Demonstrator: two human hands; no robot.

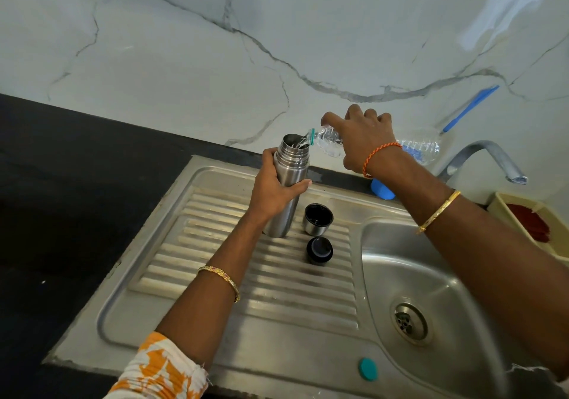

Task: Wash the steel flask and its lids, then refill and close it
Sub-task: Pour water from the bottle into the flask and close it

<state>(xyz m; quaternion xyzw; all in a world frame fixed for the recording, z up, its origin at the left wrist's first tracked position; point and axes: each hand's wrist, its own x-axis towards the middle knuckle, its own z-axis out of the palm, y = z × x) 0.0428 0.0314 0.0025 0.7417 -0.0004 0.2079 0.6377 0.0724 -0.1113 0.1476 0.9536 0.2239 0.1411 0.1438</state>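
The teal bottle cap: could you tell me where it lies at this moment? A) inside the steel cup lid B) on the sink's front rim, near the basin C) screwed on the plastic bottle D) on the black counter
B: the teal bottle cap lies flat on the front rim of the sink, just left of the basin, while the right hand tips the open plastic bottle into the steel flask.

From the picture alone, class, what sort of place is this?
Most likely a home kitchen: a steel sink with ribbed draining board, a tap over the basin and a dark counter against a marble-look wall.
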